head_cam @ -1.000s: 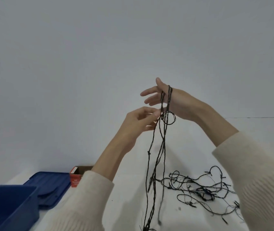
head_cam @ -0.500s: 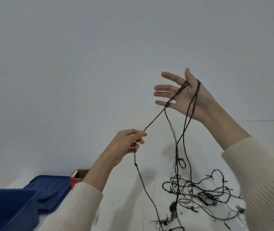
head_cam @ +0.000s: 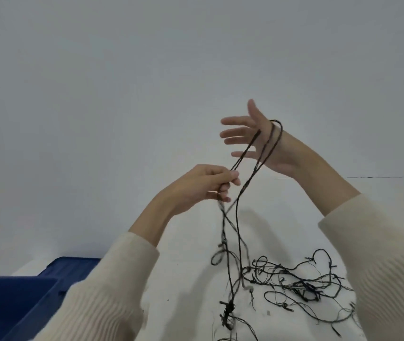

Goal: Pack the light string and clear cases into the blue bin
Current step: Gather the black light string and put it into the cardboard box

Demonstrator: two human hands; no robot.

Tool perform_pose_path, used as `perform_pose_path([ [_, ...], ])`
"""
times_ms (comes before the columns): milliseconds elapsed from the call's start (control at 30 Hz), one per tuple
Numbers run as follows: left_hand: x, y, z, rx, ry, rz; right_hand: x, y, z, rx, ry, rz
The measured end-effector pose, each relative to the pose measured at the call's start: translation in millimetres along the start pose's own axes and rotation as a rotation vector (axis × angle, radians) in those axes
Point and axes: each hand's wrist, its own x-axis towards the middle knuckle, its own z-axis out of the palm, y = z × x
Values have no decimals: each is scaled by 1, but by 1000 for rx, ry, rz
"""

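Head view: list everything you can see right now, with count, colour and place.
light string: one, black, looped over the right hand, pinched by the left hand, the rest tangled on the table at lower right
blue bin: one, dark blue, lower left corner, cut off by the frame edge
lid: one, dark blue, flat on the table just behind the bin, partly hidden by the left sleeve
table: one, white, under everything
wall: pale grey, fills the upper half
clear cases: none in view
sleeves: two, cream ribbed knit
left hand: raised, centre
right hand: raised higher, fingers straight and spread
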Motion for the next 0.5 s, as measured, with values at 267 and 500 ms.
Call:
perform_pose_path([
  [267,8,37,-31,343,176,-33,-13,18,-24,-187,-246,253],
  [500,22,68,-33,612,217,28,4,-10,-1,418,-164,310],
])
